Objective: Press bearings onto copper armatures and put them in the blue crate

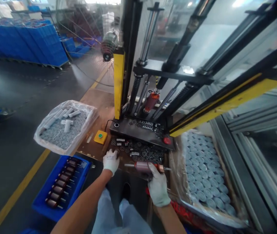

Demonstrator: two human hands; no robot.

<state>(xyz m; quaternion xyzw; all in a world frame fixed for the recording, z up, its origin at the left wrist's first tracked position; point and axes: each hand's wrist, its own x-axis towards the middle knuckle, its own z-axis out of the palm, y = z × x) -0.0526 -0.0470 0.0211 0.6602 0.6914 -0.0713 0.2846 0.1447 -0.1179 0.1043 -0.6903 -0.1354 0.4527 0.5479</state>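
Note:
My right hand [158, 187], in a white glove, is wrapped round a motor armature [142, 166]. The armature lies roughly level at the bench's front edge, its bare steel shaft pointing left and its copper-coloured end to the right. My left hand [111, 161], also gloved, reaches over the bench edge with fingers stretched forward, at the left of many loose ball bearings [144, 154]. One bearing is close to its fingertips; whether they touch it is unclear. Behind the bearings stands a press, with another armature [151, 102] upright in it.
A yellow box with a green button [100, 136] sits left of the press base [138, 131], which bears more bearings and a red button [167, 140]. Plastic-lined trays of metal cylinders stand left [93, 112] and right [184, 162]. A blue crate [37, 203] of armatures is lower left.

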